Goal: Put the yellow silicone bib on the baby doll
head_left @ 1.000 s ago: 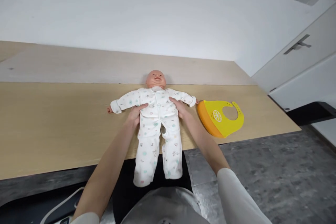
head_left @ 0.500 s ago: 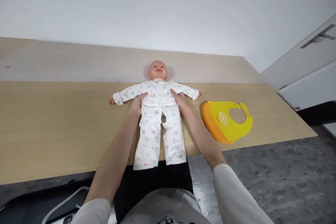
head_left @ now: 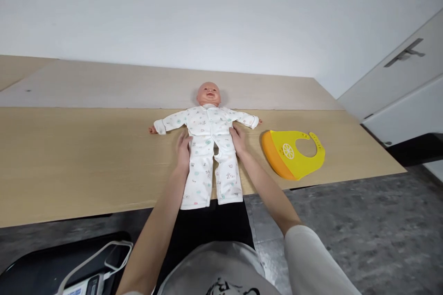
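A baby doll [head_left: 209, 122] lies face up on the wooden table, its arms spread and its head away from me. It wears a white printed long-sleeved top and matching trousers [head_left: 199, 179], whose cuffs reach the near table edge. My left hand [head_left: 183, 150] presses against the doll's hip on the left, its thumb along the cloth. At the opposite side of the waist, my right hand [head_left: 238, 140] holds with the thumb on the clothing and the fingers partly hidden. To the right of the doll lies a yellow bib [head_left: 298, 153] with an orange pocket and a citrus-slice print.
The table [head_left: 86, 161] runs along a white wall [head_left: 173, 14]. A white door with a metal handle [head_left: 404, 53] stands at the right. Below the table, at lower left, a black chair seat [head_left: 44, 260] carries a device with a white cable [head_left: 93, 258].
Both hands have slid down the doll's sides from the chest to the waist and hips. The thumbs have come off the front of the top. The camera view has shifted slightly.
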### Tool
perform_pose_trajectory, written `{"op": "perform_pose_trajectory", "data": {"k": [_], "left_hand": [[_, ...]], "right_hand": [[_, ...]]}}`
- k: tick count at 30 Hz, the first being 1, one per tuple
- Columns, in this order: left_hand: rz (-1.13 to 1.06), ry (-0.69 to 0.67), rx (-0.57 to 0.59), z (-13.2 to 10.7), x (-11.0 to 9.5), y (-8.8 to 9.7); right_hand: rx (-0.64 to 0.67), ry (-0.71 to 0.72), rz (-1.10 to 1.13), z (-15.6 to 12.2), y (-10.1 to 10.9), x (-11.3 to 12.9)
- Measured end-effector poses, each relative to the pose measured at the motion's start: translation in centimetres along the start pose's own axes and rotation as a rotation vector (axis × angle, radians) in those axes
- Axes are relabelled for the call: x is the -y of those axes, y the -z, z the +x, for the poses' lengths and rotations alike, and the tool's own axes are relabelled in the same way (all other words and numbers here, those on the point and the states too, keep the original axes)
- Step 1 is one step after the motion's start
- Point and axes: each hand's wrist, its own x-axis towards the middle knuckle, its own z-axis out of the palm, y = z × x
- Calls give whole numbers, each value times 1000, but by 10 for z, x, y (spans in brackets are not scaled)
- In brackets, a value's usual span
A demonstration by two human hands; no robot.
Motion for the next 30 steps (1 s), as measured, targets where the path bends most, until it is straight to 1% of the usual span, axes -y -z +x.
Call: {"op": "perform_pose_trajectory", "data": {"k": [3,5,7,10,12,14,16,17,19,22,24,26,28,30], "left_hand": [[107,-1,-91,-39,-4,7],[177,-50,-73,-67,-5,17],[242,-132,-7,-95,-1,32],[345,-194,88,-139,12,59],[457,-205,110,-166,26,78],[601,-297,133,-191,39,93],[725,-419,114,-207,47,103],[785,-476,86,-212,50,106],[908,-564,13,-213,49,107],[1082,-641,-36,-197,39,100],[1182,-638,-7,-182,31,93],[1286,-625,49,-171,26,88],[1358,-648,91,-169,25,86],[1353,-677,105,-176,26,87]], "right_hand": [[6,-13,4,-35,9,3],[8,-13,4,-64,17,5],[29,-3,16,-96,26,6],[97,2,-7,-141,39,6],[144,51,-100,-168,47,6],[150,133,-241,-192,51,4],[97,246,-389,-212,51,1],[71,308,-453,-220,51,0],[50,422,-552,-233,50,-3],[52,498,-651,-237,50,-5],[12,534,-694,-233,50,-4],[-32,586,-708,-226,48,-2],[-50,634,-693,-222,46,0],[-28,669,-674,-223,45,2]]}}
